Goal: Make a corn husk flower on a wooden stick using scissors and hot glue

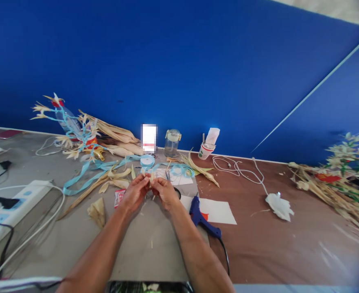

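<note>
My left hand point(136, 190) and my right hand point(165, 191) meet over the middle of the table, fingertips pinched together. Between them is a small pale piece of corn husk point(150, 182), mostly hidden by the fingers. Scissors point(167, 176) lie just behind my right hand, partly covered by it, on a white sheet. Beside my left hand is a small red and white packet point(119, 197). A roll of light blue ribbon point(147, 161) sits beyond my fingertips. To the right of my right forearm rests a blue glue gun point(202, 217) on white paper point(222, 211).
Dried husks point(115, 132) and a blue-stemmed husk flower arrangement point(82, 130) stand at the back left. A power strip point(17, 207) with cords lies left. Along the blue wall are a glass jar point(172, 143), a paper cup point(206, 151) and a white cable point(237, 167). More husk flowers point(347, 162) lie far right.
</note>
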